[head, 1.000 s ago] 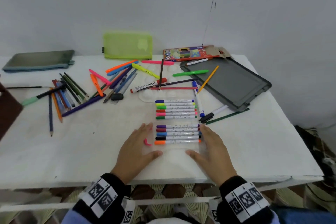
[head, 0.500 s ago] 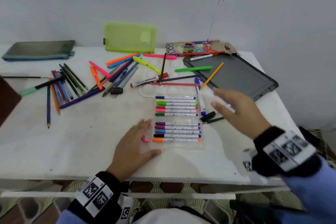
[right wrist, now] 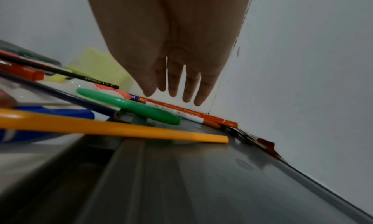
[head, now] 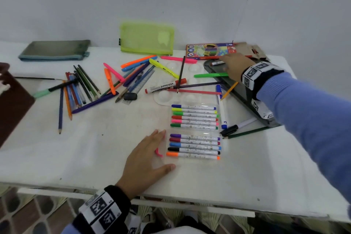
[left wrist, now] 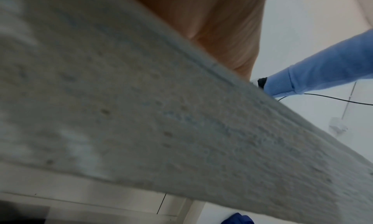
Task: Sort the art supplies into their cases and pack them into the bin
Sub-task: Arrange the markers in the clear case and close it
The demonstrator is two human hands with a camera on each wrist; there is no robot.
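A clear plastic marker case point(head: 194, 132) lies open near the table's front, with two rows of coloured felt markers in it. My left hand point(head: 150, 155) lies flat and open on the table, its fingers against the case's left edge. My right hand point(head: 230, 67) reaches to the back right with straight fingers point(right wrist: 187, 87), held just above a white marker with an orange end point(right wrist: 198, 119) and a green pen point(right wrist: 129, 106) on the dark grey bin lid point(right wrist: 201, 171). It holds nothing. Behind it lies the coloured-pencil box point(head: 210, 50).
Loose pencils, highlighters, a ruler and an eraser point(head: 130, 96) are scattered across the back left. A green mesh pouch point(head: 147, 39) and a grey pouch point(head: 55, 50) lie by the wall. A yellow pencil point(right wrist: 113, 128) leans on the lid. A brown object point(head: 11, 104) stands at the left edge.
My right hand left the marker case and swung up and back to the far right, over the bin lid. My left hand stayed flat beside the case.
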